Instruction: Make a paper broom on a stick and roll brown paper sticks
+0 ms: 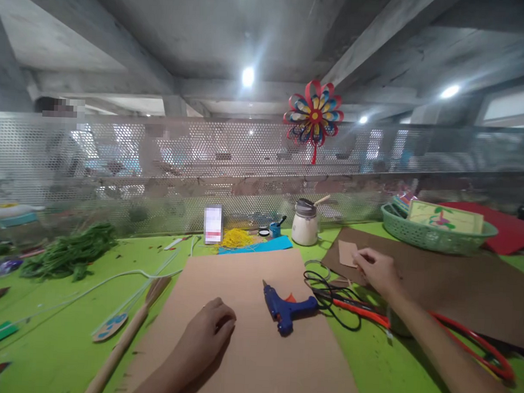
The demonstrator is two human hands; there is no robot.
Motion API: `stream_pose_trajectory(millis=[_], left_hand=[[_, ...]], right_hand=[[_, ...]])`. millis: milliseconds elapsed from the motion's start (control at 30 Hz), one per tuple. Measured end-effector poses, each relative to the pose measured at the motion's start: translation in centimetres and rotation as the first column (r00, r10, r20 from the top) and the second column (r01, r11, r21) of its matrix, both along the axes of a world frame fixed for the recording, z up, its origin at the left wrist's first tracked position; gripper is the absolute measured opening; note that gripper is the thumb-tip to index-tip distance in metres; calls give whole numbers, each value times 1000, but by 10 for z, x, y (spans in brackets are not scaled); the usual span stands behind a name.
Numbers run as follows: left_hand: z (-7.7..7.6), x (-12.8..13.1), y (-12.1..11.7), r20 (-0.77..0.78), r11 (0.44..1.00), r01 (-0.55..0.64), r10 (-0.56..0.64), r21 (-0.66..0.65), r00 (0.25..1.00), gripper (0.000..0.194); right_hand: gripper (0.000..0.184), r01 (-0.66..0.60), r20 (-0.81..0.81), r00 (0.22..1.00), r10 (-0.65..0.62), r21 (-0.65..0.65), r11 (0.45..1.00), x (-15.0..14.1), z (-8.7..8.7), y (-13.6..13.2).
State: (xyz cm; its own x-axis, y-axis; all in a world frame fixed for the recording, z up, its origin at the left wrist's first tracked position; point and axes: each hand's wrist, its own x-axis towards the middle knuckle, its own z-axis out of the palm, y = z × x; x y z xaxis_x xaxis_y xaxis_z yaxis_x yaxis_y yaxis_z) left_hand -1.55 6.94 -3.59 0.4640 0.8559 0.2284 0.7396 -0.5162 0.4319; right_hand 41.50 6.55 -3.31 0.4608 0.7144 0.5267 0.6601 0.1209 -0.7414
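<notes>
Bare room on the near tan sheet [277, 369]; clutter to the right and far side.
A flat stretch opens right of the left hand [208, 331]; farther on, the blue glue gun [286, 312] lies across the straight way to the right hand [377, 270]; black cord [326, 299] and a red-handled tool [365, 312] crowd the right, the tool passing beneath the forearm; a wooden stick [127, 335] bounds the left; a jar [305, 228] and a basket [432, 240] stand far, before a mesh screen [181, 150].

A small, plain tan card piece [346, 253], roughly rectangular, is pinched at its right edge, right of the frame's centre. A large tan paper sheet [242, 282] lies flat across the lower centre, reaching the bottom edge.
</notes>
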Motion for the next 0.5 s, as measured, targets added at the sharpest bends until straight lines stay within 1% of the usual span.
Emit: stream_pose_trajectory(millis=[133, 267, 333, 433, 500], left_hand=[[3, -1, 1, -3, 1000, 10, -10, -19, 1000, 22], [6, -4, 6, -1, 998, 39, -39, -43, 999, 25], [7, -7, 10, 4, 997, 50, -50, -62, 999, 28], [7, -9, 14, 6, 995, 52, -51, -81, 999, 31], [8, -9, 14, 12, 995, 47, -46, -86, 999, 31]], right_hand=[[31, -39, 53, 998, 47, -134, 990, 3, 6, -4], [23, -54, 110, 990, 88, -285, 957, 7, 14, -7], [27, -64, 131, 985, 115, -339, 938, 8, 15, -7], [30, -97, 158, 973, 167, -378, 921, 9, 14, -5], [32, -118, 177, 965, 194, -368, 922, 10, 12, -4]])
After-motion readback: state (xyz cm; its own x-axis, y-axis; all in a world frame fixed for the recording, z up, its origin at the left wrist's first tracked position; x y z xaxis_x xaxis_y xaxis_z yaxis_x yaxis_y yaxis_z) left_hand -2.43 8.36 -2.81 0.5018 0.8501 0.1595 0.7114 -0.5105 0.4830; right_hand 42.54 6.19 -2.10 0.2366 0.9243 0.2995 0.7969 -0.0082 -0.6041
